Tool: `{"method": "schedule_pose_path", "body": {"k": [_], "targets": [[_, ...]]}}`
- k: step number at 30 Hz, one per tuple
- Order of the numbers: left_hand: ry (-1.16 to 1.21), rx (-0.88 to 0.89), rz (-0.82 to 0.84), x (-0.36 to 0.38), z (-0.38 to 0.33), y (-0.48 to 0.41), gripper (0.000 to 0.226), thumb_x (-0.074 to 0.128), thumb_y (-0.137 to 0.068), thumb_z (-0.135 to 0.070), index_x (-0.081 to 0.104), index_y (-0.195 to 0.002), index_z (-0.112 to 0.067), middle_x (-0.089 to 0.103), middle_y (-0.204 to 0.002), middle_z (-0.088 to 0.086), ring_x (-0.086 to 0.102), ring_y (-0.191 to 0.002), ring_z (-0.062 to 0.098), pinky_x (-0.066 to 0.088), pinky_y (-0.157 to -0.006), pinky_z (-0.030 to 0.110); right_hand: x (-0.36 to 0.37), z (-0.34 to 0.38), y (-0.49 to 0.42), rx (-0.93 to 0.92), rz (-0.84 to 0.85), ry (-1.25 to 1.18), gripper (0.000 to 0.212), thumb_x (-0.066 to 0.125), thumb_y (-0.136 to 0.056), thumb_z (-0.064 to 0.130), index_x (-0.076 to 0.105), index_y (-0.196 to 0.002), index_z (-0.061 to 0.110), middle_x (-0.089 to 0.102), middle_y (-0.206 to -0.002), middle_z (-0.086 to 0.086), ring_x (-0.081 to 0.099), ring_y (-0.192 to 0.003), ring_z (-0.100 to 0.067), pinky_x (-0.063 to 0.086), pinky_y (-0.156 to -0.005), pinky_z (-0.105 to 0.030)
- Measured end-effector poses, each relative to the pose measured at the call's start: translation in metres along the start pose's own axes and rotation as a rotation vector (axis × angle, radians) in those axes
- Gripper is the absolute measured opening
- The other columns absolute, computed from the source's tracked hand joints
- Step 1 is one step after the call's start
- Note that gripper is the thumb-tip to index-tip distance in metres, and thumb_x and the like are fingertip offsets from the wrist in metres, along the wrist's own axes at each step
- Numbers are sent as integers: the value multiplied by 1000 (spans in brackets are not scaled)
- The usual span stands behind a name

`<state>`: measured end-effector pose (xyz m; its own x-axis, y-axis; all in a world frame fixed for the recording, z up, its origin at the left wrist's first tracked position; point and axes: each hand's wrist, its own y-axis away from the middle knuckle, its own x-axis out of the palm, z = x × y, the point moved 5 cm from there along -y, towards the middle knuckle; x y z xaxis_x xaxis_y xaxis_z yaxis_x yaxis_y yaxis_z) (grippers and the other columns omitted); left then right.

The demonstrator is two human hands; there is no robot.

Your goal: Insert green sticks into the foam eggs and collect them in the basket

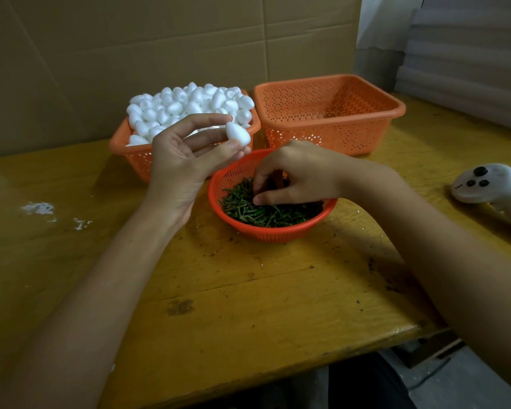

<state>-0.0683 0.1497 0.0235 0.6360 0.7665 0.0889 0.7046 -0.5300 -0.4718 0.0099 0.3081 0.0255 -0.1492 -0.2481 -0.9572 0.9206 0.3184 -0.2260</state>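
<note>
The task looks barely begun: the basket (331,134) at the back right shows no finished egg inside, though its front wall hides part of its floor. Beside it, the egg basket (136,163) is heaped with white eggs (189,104). The left hand (177,163) holds one egg (238,133) above the near rim of the egg basket, pinched between thumb and fingers (201,119), with no stick in it yet. The right hand (295,175) reaches into the round bowl (278,233) of green sticks (266,215), its fingers (260,177) curled down among them; whether they pinch a stick cannot be told. Picking a stick, pushing it in and dropping the egg in the basket all remain. A white controller (490,184) on the worktop (248,290) bears small dark lettering, too small to read.
</note>
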Motion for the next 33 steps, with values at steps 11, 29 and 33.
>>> {"method": "schedule_pose_path", "body": {"k": [11, 29, 33], "targets": [[40, 8, 22, 4, -3, 1, 40, 75, -95, -4, 67, -133, -15, 80, -102, 18, 78, -99, 39, 63, -88, 35, 1, 0, 0, -10, 13, -24, 18, 75, -92, 42, 80, -100, 27, 77, -99, 13, 66, -90, -7, 52, -89, -36], [40, -18, -18, 4, -3, 1, 17, 69, -98, -12, 76, -114, -14, 78, -103, 25, 79, -92, 36, 63, -84, 35, -1, 1, 2, 3, 37, -73, 13, 73, -96, 30, 78, -102, 21, 75, -96, 10, 63, -86, -3, 49, -86, -28], [40, -22, -20, 4, -3, 1, 16, 67, -101, -12, 75, -114, -13, 79, -101, 22, 79, -91, 34, 63, -83, 33, -1, 0, 3, 10, 101, -89, 16, 72, -96, 27, 79, -111, 24, 77, -105, 12, 64, -93, 1, 47, -91, -21]]}}
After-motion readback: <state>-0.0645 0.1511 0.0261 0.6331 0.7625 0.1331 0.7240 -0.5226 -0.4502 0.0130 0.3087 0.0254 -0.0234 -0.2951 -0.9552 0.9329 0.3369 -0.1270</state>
